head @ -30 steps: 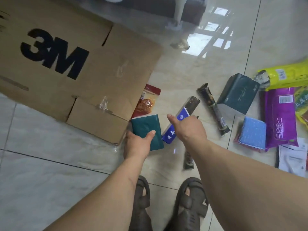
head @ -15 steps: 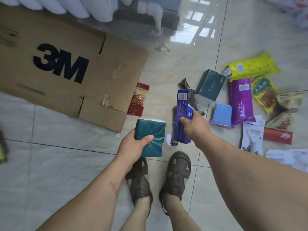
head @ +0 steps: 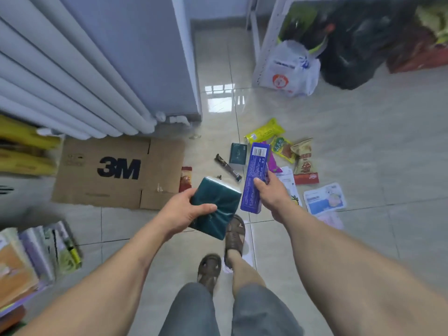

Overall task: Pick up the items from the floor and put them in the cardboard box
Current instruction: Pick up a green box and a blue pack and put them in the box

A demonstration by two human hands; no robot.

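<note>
Gripping a teal pack [head: 216, 207] in the left hand [head: 182, 214], the person holds it above the floor [head: 363, 141], thumb curled over its top face and fingers beneath; its long axis runs from near-right to far-left, tilted. The right hand [head: 271, 193] holds a blue box [head: 255, 177], thumb pressed on its face, fingers behind. That box is long and narrow, its long axis pointing away from the person and slightly right, far end raised over the items on the floor. Pack and box sit just beside each other, apart.

On the floor beyond lie a dark wrapper [head: 228, 167], a dark green packet [head: 238, 154], a yellow bag [head: 264, 130], a green snack bag [head: 283, 149], a tan and red bag [head: 304, 163], a purple pack [head: 274, 163] partly hidden by the box, and white packets [head: 324, 198]. A red sachet [head: 186, 179] lies touching the edge of the cardboard box [head: 116, 175], which lies to the left marked 3M, in front of a radiator [head: 72, 76]. Two sandalled feet [head: 221, 251] stand below the hands. Books [head: 34, 258] sit at near left; a white carrier bag [head: 289, 69] and black bag [head: 358, 47] lie far right.
</note>
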